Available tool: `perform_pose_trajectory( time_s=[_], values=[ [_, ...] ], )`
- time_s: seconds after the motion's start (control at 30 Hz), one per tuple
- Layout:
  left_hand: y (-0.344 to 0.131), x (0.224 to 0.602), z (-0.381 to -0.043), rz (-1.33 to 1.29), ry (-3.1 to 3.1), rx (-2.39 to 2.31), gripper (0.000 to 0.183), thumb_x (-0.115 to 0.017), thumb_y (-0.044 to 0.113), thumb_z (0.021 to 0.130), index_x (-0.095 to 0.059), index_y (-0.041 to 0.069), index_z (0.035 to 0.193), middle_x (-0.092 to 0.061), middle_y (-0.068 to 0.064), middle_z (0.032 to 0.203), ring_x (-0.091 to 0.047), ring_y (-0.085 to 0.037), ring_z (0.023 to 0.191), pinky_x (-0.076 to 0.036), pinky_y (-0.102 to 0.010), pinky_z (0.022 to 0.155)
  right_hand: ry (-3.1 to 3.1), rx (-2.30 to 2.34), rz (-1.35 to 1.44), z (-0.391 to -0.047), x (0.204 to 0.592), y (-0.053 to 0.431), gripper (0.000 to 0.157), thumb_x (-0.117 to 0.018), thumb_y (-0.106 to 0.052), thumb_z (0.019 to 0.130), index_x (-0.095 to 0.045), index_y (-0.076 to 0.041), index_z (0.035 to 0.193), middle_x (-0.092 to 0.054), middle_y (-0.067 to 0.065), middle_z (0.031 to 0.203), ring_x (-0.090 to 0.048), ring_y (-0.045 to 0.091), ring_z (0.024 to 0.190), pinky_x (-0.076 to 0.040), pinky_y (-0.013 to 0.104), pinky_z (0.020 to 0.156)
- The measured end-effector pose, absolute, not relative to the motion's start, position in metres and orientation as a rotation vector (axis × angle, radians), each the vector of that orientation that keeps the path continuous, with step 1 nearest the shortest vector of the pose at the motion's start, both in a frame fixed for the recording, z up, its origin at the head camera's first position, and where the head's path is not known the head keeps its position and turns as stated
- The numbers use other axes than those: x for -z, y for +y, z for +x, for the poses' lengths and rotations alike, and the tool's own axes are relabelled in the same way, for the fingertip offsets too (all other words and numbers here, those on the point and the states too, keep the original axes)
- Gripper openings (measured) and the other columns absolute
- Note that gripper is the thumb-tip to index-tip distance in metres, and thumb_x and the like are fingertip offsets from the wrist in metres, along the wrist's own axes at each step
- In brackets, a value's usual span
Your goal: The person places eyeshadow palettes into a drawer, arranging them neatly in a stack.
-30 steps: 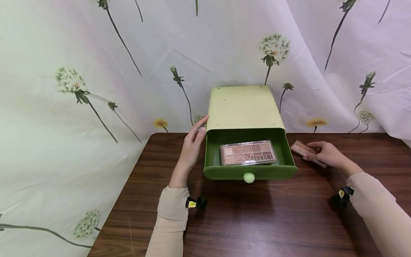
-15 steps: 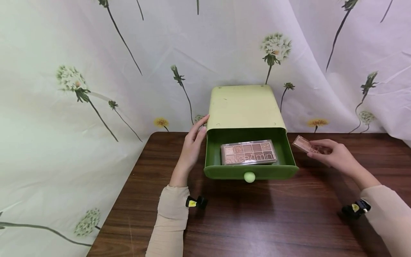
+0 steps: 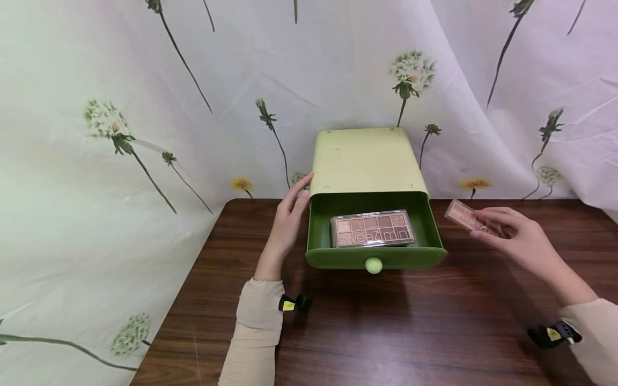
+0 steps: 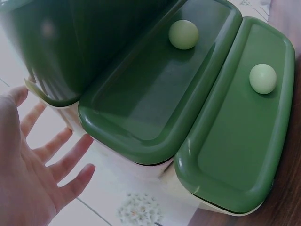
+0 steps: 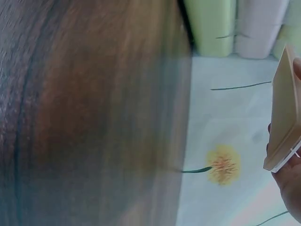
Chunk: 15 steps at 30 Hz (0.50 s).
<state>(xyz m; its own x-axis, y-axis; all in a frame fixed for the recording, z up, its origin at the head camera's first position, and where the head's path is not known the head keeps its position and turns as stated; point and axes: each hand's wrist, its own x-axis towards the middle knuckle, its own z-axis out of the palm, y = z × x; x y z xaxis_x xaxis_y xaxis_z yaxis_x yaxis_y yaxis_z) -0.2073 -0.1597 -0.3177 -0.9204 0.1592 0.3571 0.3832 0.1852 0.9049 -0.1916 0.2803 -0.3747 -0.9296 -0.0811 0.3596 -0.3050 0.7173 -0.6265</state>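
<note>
A drawer cabinet (image 3: 367,161) with a pale yellow-green top stands at the back of the table, its top green drawer (image 3: 410,260) pulled out. Inside that drawer lies an eyeshadow palette (image 3: 372,229) under a clear lid. My left hand (image 3: 286,222) is at the cabinet's left side, with straight, spread fingers (image 4: 70,165) in the left wrist view. To the right of the drawer, my right hand (image 3: 521,236) pinches a smaller eyeshadow palette (image 3: 464,215) between thumb and fingers. The right wrist view shows this palette (image 5: 284,108) raised off the table, with part of the hand cut off.
Two lower drawers, the middle one (image 4: 141,103) and the bottom one (image 4: 235,136), are closed and carry round pale knobs. The dark wooden table (image 3: 367,332) extends in front. A white curtain with dandelion prints (image 3: 212,134) hangs right behind the cabinet.
My right hand has lifted the smaller palette off the table and moved slightly right with it. The left hand and the cabinet stay where they were.
</note>
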Motion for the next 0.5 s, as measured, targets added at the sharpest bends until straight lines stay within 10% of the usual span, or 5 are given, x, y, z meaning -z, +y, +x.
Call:
perform_pose_trajectory(
  time_s=[0.5],
  values=[
    [-0.159,0.317,-0.206,-0.532,-2.267,1.81,0.045,-0.04,0.02,0.108,-0.043,0.01,0.151,-0.036,-0.008,0.156,-0.033,-0.021,0.142,-0.032,-0.045,0.112,-2.448,-1.088,0.451,-0.16,0.338,0.266,0.048,-0.084,-0.005,0.078,-0.072,-0.014,0.123,-0.062,-0.016,0.12,-0.051,-0.004,0.107,-0.032,0.006,0.083]
  ],
)
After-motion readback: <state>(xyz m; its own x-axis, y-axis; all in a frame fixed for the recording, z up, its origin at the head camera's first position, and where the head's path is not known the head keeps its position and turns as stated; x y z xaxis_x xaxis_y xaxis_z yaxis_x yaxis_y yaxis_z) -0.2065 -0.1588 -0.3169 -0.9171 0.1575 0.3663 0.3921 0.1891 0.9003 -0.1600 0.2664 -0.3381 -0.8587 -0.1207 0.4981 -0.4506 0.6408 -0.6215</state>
